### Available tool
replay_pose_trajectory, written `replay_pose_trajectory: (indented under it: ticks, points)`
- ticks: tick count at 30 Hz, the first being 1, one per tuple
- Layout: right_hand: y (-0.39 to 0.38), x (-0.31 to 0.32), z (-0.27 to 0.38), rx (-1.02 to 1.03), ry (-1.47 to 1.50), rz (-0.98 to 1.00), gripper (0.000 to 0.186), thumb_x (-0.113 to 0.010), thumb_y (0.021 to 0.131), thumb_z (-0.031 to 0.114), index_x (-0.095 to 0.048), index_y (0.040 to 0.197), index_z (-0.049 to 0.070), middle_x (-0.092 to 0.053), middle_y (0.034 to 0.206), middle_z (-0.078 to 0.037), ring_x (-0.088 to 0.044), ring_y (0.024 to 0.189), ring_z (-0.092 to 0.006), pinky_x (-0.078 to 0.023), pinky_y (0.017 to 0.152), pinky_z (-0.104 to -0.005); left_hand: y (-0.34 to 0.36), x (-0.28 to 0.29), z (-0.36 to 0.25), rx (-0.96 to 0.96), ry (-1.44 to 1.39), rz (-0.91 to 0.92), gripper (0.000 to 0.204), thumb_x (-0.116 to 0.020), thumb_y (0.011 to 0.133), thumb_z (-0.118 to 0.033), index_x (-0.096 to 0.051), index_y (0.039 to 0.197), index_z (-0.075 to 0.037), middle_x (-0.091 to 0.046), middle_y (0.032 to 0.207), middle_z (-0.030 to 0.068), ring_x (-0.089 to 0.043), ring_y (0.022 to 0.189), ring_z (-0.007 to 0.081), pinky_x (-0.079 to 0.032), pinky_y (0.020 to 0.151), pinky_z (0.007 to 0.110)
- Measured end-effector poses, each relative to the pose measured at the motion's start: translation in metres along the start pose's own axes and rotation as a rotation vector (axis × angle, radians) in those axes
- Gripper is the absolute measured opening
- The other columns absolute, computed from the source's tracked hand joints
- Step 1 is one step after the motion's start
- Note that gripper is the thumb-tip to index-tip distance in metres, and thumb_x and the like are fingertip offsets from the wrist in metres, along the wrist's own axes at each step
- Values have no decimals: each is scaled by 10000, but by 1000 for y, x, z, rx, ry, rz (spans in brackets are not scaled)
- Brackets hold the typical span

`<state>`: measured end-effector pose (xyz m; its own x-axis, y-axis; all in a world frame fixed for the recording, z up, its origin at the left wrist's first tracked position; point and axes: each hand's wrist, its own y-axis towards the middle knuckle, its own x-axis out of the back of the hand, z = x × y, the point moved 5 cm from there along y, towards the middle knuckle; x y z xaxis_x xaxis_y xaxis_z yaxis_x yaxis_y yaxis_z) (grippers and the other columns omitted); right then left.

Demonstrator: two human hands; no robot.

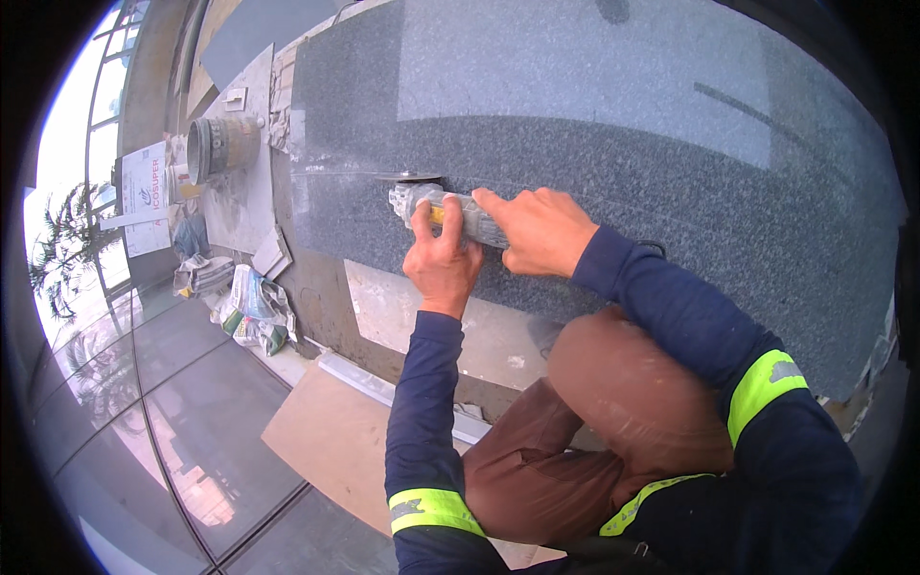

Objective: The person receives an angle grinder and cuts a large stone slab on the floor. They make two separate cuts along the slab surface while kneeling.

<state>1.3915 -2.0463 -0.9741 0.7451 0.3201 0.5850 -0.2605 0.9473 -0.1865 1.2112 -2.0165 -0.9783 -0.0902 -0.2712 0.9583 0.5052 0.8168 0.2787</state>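
Note:
Both my hands grip a dusty grey angle grinder with a yellow patch on its body. My left hand wraps the front of the body from below. My right hand holds the rear of the body, index finger stretched along it. The grinder's thin disc stands edge-on against a large speckled grey granite slab, at the end of a straight pale cut line running left across the stone. My knee in brown trousers is raised just below my right forearm.
A dusty bucket lies on its side at the upper left, beside a white printed sign. Crumpled bags and stone offcuts lie left of the slab. A cardboard sheet covers glossy dark floor tiles.

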Motion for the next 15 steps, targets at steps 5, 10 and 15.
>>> replay_pose_trajectory:
  ticks: [5,10,15]
  points:
    - [3,-1,0,-18,7,11,598,-733,785,86,-587,1360,8,-773,905,-246,-776,893,-456,-626,759,-563,-1,4,2,-16,-6,29,702,-819,707,-165,-671,1390,-235,-635,1432,198,-783,762,333,-622,617,407]
    - [18,-6,1,-4,8,15,568,-754,779,118,-605,1317,11,-778,933,-246,-781,919,-448,-632,774,-559,-2,-4,6,69,0,39,716,-781,733,-127,-641,1427,-234,-624,1455,206,-788,832,354,-628,639,422]
    - [43,-27,-2,35,-8,-7,753,-705,756,82,-533,1486,9,-768,895,-271,-765,890,-476,-619,768,-561,2,-16,18,104,76,30,698,-746,758,-81,-626,1432,-219,-621,1462,212,-788,856,363,-633,652,438]
